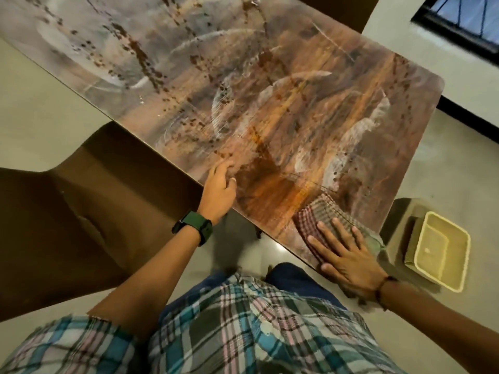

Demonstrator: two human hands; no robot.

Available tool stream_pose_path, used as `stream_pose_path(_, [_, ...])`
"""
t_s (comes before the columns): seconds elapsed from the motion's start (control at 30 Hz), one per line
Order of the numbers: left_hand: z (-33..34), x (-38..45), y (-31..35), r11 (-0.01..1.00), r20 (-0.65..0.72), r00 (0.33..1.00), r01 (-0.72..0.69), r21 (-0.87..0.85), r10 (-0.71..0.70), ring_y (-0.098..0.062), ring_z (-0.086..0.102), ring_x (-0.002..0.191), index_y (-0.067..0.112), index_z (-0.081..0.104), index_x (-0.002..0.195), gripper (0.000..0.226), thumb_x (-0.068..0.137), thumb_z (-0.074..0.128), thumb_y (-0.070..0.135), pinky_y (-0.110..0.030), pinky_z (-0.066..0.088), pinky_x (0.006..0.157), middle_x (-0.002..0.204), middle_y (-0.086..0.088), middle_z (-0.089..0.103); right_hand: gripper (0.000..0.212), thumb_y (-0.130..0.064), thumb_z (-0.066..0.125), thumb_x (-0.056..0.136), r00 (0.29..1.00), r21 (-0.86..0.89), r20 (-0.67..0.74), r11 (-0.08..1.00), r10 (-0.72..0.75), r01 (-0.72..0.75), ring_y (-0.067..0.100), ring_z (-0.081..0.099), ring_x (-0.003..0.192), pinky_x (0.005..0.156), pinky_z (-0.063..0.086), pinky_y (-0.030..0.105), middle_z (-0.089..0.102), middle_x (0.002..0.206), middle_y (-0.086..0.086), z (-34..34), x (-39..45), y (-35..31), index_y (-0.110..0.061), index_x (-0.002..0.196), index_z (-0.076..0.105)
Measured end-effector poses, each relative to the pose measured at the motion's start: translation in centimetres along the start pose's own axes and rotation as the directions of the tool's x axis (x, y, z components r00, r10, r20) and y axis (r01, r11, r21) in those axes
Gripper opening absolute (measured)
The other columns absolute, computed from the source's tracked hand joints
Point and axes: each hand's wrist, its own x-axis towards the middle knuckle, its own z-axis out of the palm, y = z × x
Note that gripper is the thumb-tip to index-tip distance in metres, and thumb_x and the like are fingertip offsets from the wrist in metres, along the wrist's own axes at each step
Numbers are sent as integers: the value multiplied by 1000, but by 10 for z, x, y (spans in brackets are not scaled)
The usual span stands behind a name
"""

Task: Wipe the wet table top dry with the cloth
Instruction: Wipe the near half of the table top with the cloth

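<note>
Streaked wooden table top [270, 109], wet smears across it. Right hand [348, 257] at five o'clock, fingers spread flat on checked cloth [318, 214]. Left hand [220, 190] at seven o'clock, relaxed, resting on table edge.

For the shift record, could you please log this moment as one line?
right hand: flat on cloth, near corner | left hand: resting on table top | streaks, droplets remain

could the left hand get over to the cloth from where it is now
Probably yes. The left hand rests open on the table top near its edge, with only bare surface between it and the cloth, though the right hand already presses on the cloth.
</note>
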Motion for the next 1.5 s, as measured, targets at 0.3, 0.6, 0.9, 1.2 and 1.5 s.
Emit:
stream_pose_path(0.3, [14, -8, 17, 989, -150, 984, 72, -130, -91, -18, 31, 134, 16, 51, 122, 31, 95, 40, 8, -37, 26, 111, 144, -4, 37, 69, -55, -4, 92, 928, 27, 62, 930, -367, 366, 37, 11, 143, 109, 10, 66, 27, 154, 7, -43, 179, -78, -30, 142, 38])
stream_pose_path(0.6, [24, -25, 28, 974, -206, 962, 142, -177, -178, -20, 40, 128, 16, 51, 121, 29, 96, 39, 9, -35, 35, 105, 139, -5, 45, 58, -50, 15, 99, 882, 21, -91, 885, -461, 465, 29, 12, 144, 105, 17, 60, 16, 158, 0, 2, 44, 6, -24, 151, 17])
stream_pose_path(0.9, [18, -64, 34, 968, -427, 871, 193, -159, -243, -15, 46, 121, 12, 53, 123, 38, 91, 39, -3, -24, 34, 104, 133, -5, 51, 56, -48, 19, 98, 862, 18, -2, 862, -507, 507, 30, 7, 145, 109, 13, 63, 8, 159, 0, -43, 200, -67, -29, 150, 13])
stream_pose_path(1.2, [33, -76, 35, 967, -419, 872, 230, -104, -253, -15, 40, 128, 11, 49, 130, 45, 90, 35, -6, -14, 25, 101, 139, -5, 46, 60, -50, 9, 98, 880, 68, -114, 880, -461, 470, 30, 31, 137, 105, 22, 57, 39, 149, 2, -13, 108, -16, -22, 143, 38])
stream_pose_path(1.5, [23, -57, 34, 973, -390, 894, 173, -155, -221, -12, 43, 120, 6, 47, 130, 45, 90, 35, -8, -1, 30, 92, 137, -8, 47, 66, -45, 15, 89, 903, 90, 19, 900, -429, 426, 29, 24, 142, 108, 12, 62, 35, 150, 8, -38, 185, -69, -14, 140, 43])
